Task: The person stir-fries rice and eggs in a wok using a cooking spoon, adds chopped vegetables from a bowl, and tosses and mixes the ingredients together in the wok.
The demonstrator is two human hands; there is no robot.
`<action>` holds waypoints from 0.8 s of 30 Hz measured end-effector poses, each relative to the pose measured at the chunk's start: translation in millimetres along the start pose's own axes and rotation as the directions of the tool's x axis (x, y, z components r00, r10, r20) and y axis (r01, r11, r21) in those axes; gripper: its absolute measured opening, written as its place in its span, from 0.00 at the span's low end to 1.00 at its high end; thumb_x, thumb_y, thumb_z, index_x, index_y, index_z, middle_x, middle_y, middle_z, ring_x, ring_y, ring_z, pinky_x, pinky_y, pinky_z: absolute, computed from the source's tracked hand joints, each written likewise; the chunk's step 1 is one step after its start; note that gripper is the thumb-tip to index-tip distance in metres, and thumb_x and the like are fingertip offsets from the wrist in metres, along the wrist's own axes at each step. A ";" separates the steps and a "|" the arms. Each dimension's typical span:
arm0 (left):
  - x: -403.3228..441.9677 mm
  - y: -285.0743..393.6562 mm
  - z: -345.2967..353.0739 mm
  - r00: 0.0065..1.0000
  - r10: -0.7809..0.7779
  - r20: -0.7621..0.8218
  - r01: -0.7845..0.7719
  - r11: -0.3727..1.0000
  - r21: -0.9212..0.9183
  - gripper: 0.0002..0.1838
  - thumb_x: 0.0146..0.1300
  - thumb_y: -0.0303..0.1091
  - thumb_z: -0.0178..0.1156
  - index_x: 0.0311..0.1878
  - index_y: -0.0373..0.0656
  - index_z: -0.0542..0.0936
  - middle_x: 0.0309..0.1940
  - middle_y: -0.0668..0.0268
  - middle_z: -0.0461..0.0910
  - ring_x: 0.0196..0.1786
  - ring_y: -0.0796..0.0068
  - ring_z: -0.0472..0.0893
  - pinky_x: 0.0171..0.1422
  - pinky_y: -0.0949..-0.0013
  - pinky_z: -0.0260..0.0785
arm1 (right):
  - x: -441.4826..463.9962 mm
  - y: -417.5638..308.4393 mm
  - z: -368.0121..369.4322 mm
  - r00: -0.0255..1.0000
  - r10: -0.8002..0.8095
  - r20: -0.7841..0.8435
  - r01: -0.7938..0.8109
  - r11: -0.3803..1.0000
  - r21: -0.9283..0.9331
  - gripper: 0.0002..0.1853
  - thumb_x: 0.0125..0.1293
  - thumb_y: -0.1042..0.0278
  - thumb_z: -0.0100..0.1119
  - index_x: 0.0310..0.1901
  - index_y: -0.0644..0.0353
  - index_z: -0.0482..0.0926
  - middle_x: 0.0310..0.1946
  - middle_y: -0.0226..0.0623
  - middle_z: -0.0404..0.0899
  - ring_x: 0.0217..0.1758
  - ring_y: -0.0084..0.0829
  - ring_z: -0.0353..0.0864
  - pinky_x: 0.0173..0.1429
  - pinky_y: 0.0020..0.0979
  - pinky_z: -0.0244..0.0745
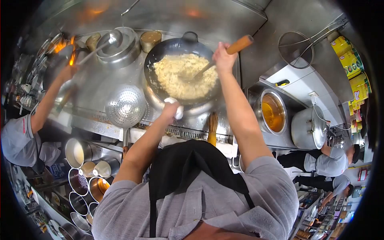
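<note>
A black wok (153,81) on the stove holds a yellowish-white mass of food (180,72), which looks like rice or egg. My right hand (225,59) is closed round the long utensil (240,44) near its wooden handle, and the metal end rests in the food. At the wok's near rim, my left hand (171,109) grips a white cloth (179,112). A perforated ladle (126,105) lies left of the wok, and a bamboo brush (213,128) is just below it.
A co-worker (20,138) at the left holds a ladle (114,39) near flames. Right of the wok stand a pot of orange liquid (273,111) and a lidded pot (309,128). Metal containers (79,182) line the lower left. Two people (333,162) work at the far right.
</note>
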State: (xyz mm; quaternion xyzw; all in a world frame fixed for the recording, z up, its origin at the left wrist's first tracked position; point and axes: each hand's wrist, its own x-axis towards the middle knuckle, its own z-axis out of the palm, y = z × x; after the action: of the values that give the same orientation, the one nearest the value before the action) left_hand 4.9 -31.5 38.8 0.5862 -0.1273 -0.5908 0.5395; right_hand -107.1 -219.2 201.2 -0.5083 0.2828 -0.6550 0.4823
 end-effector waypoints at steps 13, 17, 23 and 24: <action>39.7 -38.6 -16.3 0.975 0.206 0.086 -0.222 0.936 0.273 0.17 0.55 0.32 0.57 0.44 0.29 0.72 0.32 0.55 0.77 0.29 0.64 0.79 0.28 0.60 0.70 | -15.6 33.2 36.2 0.940 0.005 0.340 0.072 0.974 -0.214 0.15 0.62 0.62 0.60 0.21 0.58 0.70 0.13 0.25 0.67 0.16 0.20 0.67 0.22 0.25 0.63; 30.3 -37.7 -21.6 0.971 0.176 0.162 -0.220 0.923 0.315 0.17 0.55 0.33 0.57 0.43 0.30 0.72 0.31 0.56 0.77 0.27 0.64 0.79 0.26 0.60 0.69 | 20.8 -21.3 70.6 0.899 0.172 0.404 -0.021 0.936 -0.352 0.18 0.62 0.60 0.61 0.20 0.58 0.68 0.12 0.25 0.66 0.14 0.19 0.66 0.20 0.25 0.62; 38.9 -39.8 -24.4 0.909 0.350 0.225 -0.411 0.838 0.359 0.14 0.54 0.33 0.58 0.40 0.32 0.74 0.28 0.57 0.77 0.27 0.66 0.78 0.25 0.61 0.69 | -32.4 -40.9 54.4 0.946 0.063 0.317 -0.065 0.998 -0.004 0.17 0.63 0.59 0.60 0.23 0.60 0.71 0.12 0.27 0.66 0.13 0.19 0.66 0.17 0.22 0.59; 43.1 -45.3 -24.3 0.890 0.396 0.227 -0.455 0.812 0.367 0.14 0.54 0.33 0.58 0.40 0.32 0.74 0.28 0.57 0.77 0.27 0.66 0.78 0.26 0.61 0.69 | -39.3 -4.7 45.4 0.966 0.062 0.251 -0.060 0.998 -0.015 0.16 0.64 0.60 0.60 0.24 0.60 0.70 0.12 0.27 0.66 0.13 0.18 0.66 0.17 0.22 0.59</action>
State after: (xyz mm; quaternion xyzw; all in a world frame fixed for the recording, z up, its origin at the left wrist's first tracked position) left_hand 14.5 -36.2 -27.4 0.5996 -0.4140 -0.4543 0.5125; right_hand -65.4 -175.9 204.4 -0.5800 0.2373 -0.5690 0.5325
